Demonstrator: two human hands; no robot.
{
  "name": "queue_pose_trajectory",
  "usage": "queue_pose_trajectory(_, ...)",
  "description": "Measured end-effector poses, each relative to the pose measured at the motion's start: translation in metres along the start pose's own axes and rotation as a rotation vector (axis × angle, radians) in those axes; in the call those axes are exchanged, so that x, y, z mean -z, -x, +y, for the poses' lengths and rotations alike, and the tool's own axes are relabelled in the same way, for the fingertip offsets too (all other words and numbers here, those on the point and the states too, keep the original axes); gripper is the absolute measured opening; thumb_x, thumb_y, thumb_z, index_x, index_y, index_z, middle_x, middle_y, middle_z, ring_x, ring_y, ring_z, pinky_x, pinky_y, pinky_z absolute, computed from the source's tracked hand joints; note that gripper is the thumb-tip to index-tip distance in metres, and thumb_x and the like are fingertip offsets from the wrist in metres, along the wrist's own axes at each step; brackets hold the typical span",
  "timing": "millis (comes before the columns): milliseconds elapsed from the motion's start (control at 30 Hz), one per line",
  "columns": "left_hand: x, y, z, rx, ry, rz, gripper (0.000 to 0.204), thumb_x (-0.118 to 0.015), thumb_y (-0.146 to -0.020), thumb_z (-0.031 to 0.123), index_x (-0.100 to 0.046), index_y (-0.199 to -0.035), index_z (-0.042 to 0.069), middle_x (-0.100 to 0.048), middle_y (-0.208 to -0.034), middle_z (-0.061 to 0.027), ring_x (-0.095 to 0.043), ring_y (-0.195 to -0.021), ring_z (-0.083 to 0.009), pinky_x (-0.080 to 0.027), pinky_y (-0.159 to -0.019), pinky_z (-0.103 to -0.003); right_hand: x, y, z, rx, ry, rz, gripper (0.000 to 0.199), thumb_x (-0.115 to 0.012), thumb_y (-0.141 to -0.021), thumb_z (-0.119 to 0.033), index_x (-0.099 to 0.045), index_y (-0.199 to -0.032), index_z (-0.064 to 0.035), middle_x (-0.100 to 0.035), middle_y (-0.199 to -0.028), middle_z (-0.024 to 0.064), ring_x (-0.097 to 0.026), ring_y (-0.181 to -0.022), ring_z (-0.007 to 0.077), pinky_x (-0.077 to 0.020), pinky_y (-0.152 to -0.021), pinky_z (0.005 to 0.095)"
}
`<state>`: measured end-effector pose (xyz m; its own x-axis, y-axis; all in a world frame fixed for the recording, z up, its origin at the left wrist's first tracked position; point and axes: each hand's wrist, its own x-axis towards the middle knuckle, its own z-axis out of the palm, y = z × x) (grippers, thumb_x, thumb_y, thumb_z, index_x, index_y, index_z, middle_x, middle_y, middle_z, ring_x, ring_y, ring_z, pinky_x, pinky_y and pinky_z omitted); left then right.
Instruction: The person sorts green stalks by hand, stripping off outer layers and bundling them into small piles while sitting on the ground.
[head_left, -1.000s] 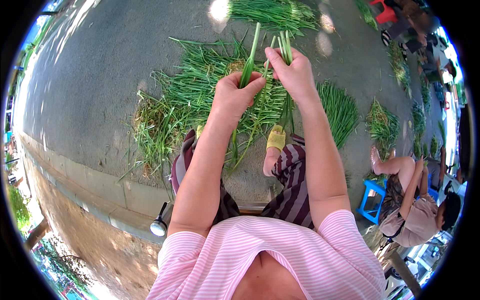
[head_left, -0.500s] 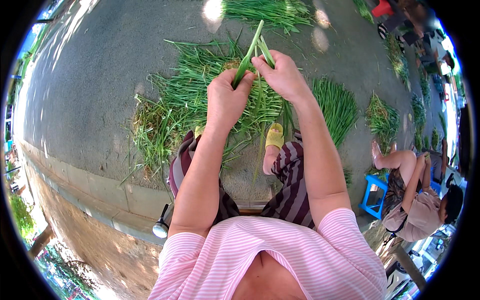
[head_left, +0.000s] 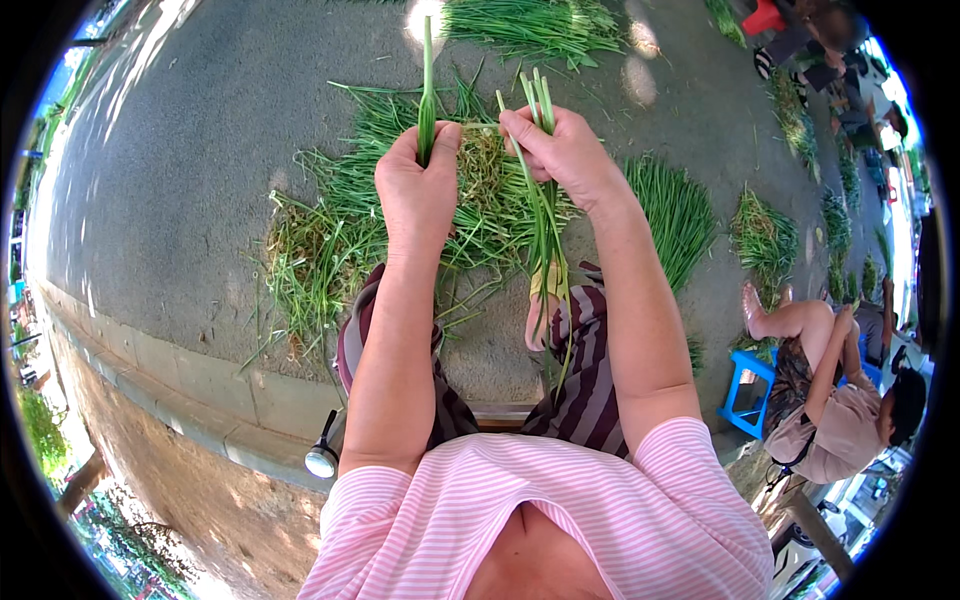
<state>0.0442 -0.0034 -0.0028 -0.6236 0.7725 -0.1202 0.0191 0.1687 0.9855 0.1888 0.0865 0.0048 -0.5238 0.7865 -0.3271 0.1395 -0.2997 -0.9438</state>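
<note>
Green stalk [head_left: 428,85]: since the earlier frame it has moved leftward and turned from slanting to upright, at upper centre-left; the hands have separated.
Left hand [head_left: 415,190]: closed, thumb pressing the stalk against the fingers near its lower part, probably so that the pale end stays free above.
Right hand [head_left: 557,150]: also closed, pinching a small bunch [head_left: 543,215] at upper centre; its pale ends point up and its long leaves hang down, which perhaps keeps them aligned.
Pale strand [head_left: 480,126]: seems to stretch thinly between both hands; I cannot tell which one holds it.
Leaf pile [head_left: 370,185]: lies on the ground below the hands, centre-left of the frame, with dry yellowish bits among the green.
Slipper [head_left: 546,283]: yellow, just below centre, partly covered by the hanging leaves, which also cross the striped trousers [head_left: 590,345]. These stand in the way below the bunch.
Neat bundles: one at top centre [head_left: 535,28], another right of centre [head_left: 668,220], both apart from the hands.
Far right: another person [head_left: 830,435] sits by a blue stool [head_left: 745,395], well apart from the work.
</note>
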Motion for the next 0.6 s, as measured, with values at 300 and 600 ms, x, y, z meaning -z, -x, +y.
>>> queue_pose_trajectory(300, 0.03, -0.011, 0.006, -0.029, 0.156, 0.154, 0.013, -0.069, -0.091, 0.021, -0.072, -0.09, 0.007, -0.063, -0.073, 0.0041, -0.042, -0.052, -0.001, -0.028, -0.045, -0.018, 0.003, 0.001, -0.004, 0.043, -0.052, 0.0, 0.026, -0.065, -0.093, -0.031, -0.064, -0.093, -0.0047, -0.056, -0.074, -0.0038, -0.038, -0.054, 0.0025, -0.029, -0.048, 0.02)
queue_pose_trajectory(600, 0.22, -0.014, -0.035, -0.408, -0.933, 0.925, 0.02, -0.071, -0.086, 0.022, -0.072, -0.095, 0.005, -0.064, -0.074, -0.0073, -0.051, -0.054, -0.008, -0.047, -0.049, -0.03, 0.012, -0.001, -0.01, 0.103, -0.282, 0.003, 0.025, -0.063, -0.094, -0.028, -0.067, -0.093, -0.003, -0.058, -0.075, -0.003, -0.044, -0.06, 0.0014, -0.033, -0.048, 0.0179)
